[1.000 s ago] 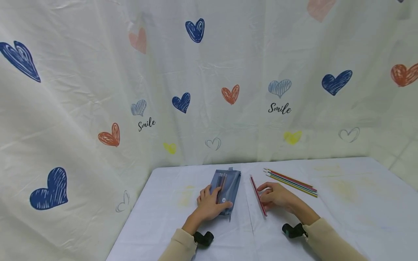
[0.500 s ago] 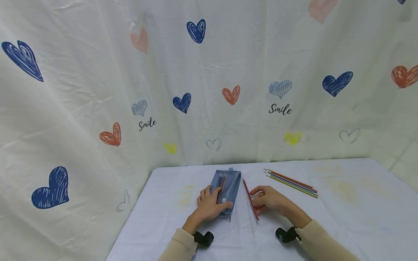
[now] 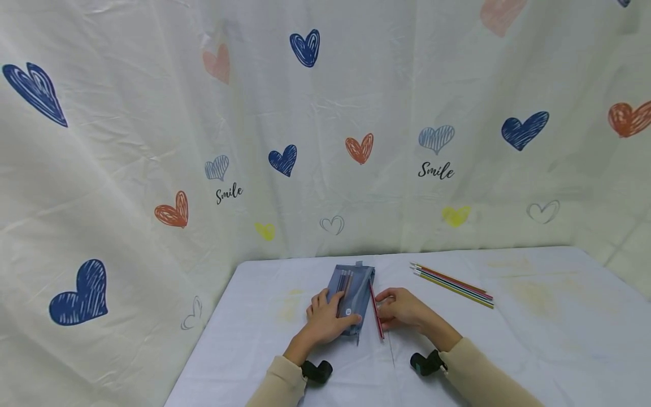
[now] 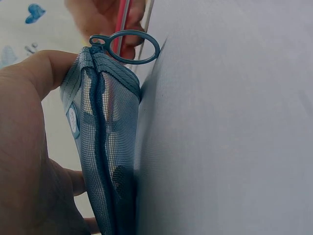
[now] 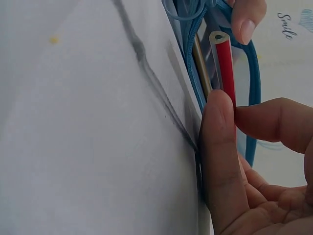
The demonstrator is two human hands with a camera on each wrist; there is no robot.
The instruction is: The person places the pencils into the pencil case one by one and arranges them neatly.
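Note:
In the head view a blue mesh pencil case lies on the table with several pencils showing at its upper face. My left hand holds it down, thumb near the close right corner and fingers spread toward the left edge. A ring zipper pull sticks out from the near end. My right hand pinches a red pencil between thumb and fingers, beside the case's right edge. There the right wrist view shows blue zipper edges parted, with a gold-coloured stick between them.
Several coloured pencils lie in a loose bundle to the right, behind the right hand. A white cloth covers the table. Behind it hangs a pale curtain printed with hearts. A small dark camera sits on each wrist.
The right hand has moved left with the red pencil, from the gap between case and bundle to the case's right edge. The left hand and the case have stayed in place.

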